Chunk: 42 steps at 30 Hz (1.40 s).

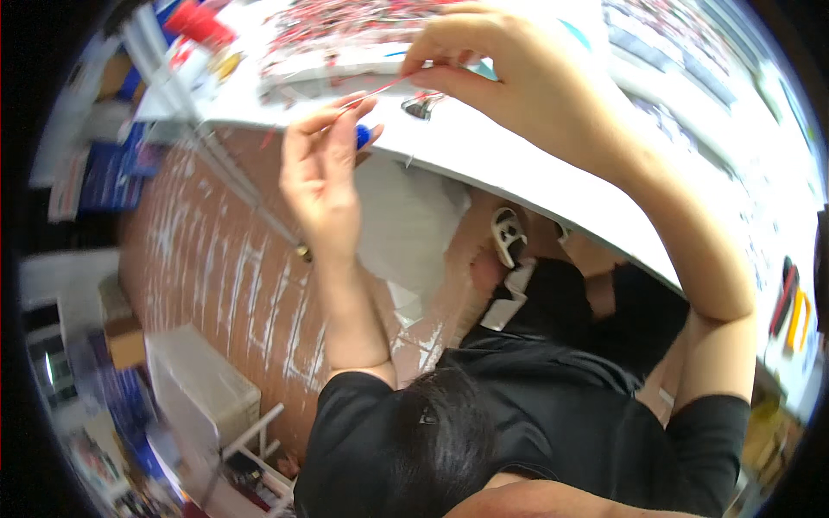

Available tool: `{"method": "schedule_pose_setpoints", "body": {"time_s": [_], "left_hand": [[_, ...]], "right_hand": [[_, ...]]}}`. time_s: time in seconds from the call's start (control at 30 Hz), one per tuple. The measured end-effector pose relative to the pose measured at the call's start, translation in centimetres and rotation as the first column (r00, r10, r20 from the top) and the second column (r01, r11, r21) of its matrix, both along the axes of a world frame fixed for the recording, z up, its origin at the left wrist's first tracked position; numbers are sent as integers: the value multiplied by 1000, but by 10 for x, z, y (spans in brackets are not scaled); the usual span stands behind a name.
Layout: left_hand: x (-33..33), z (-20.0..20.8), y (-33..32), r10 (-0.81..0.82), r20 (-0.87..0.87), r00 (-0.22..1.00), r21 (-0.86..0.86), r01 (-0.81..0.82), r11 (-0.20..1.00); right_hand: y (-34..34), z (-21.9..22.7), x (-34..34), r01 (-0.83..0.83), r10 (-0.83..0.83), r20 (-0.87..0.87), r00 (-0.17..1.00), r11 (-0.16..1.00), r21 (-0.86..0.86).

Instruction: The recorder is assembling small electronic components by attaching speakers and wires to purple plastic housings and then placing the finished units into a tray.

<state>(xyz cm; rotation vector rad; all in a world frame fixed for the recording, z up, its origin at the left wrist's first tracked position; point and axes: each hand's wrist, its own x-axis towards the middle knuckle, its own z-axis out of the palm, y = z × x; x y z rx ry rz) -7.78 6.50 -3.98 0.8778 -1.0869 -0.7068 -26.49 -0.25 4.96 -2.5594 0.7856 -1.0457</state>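
I hold a thin red wire [389, 85] stretched between my two hands, above the worktop [509, 164] near the left part of its near edge. My left hand [326, 168] is at that near edge, its fingertips pinching the paler end of the wire; a small blue object [363, 135] shows among the same fingers, too blurred for me to name. My right hand [471, 56] reaches in over the worktop, thumb and forefinger pinched on the other end of the wire, the remaining fingers loosely curled. Just below the wire, a small dark piece [419, 105] lies on the worktop, between my hands and set in from the near edge. Farther in, toward the far edge, a tangled heap of red and dark wires [337, 30] spreads out. A red cylindrical object [200, 23] is toward the far left corner, smeared by blur. Well apart from my hands, by the right end of the near edge, an orange-handled tool [799, 321] lies just beside a red-and-black one [784, 293]. Under the worktop, a light sandal [508, 237] shows on the brown, white-streaked floor [233, 268].
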Motion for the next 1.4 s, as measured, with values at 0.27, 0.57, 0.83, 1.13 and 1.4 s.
{"method": "schedule_pose_setpoints", "body": {"time_s": [0.27, 0.57, 0.83, 1.13, 1.4], "left_hand": [[-109, 44, 14, -636, 32, 771, 231, 613, 755], [-278, 48, 28, -720, 443, 535, 263, 690, 675], [-353, 20, 68, -600, 684, 414, 287, 603, 744], [-345, 1, 77, -734, 367, 572, 397, 617, 679], [-330, -16, 76, -753, 298, 587, 291, 695, 657]], "right_hand": [[63, 77, -149, 127, -80, -156, 984, 939, 318], [139, 57, -353, 474, -360, -312, 879, 595, 650], [156, -29, -442, 503, -276, -421, 864, 438, 745], [211, -32, -358, 715, -716, -15, 698, 696, 61], [231, -103, -305, 719, -765, 205, 611, 644, 260]]}}
